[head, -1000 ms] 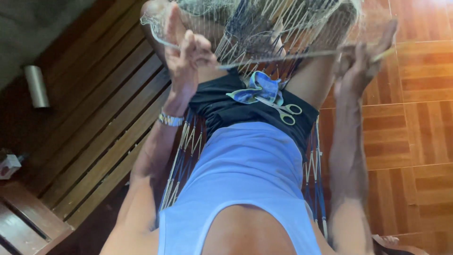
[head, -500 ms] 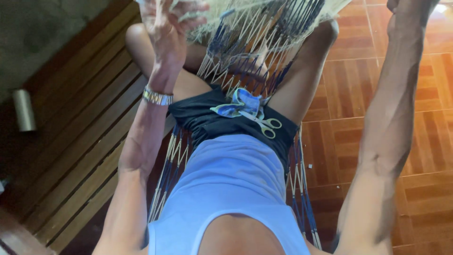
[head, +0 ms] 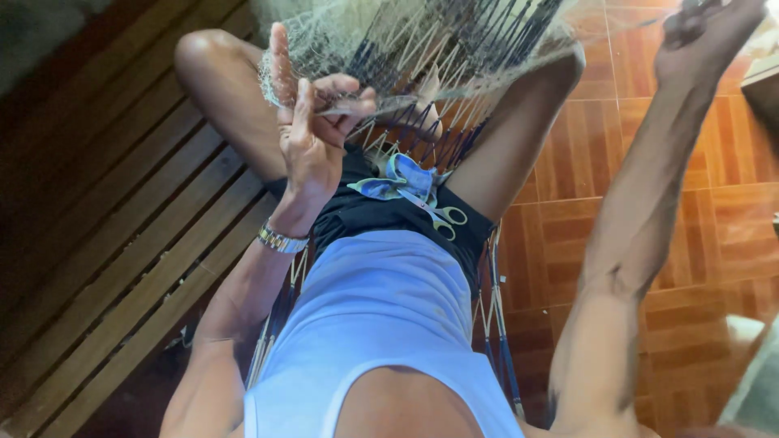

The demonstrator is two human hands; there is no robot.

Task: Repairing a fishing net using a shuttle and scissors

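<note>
Left hand (head: 312,134) pinches net (head: 422,40), thumb and fingers shut on mesh edge, two fingers up. Right hand (head: 702,36) stretched far out top right, fist seems shut on thin line, hard to tell. Net spread over knees, above hammock (head: 491,300). Scissors (head: 442,217) rest on lap, not used. Net work looks mid-way, lots of mesh left.

Scissors (head: 442,217) on lap, below net (head: 422,40)
</note>
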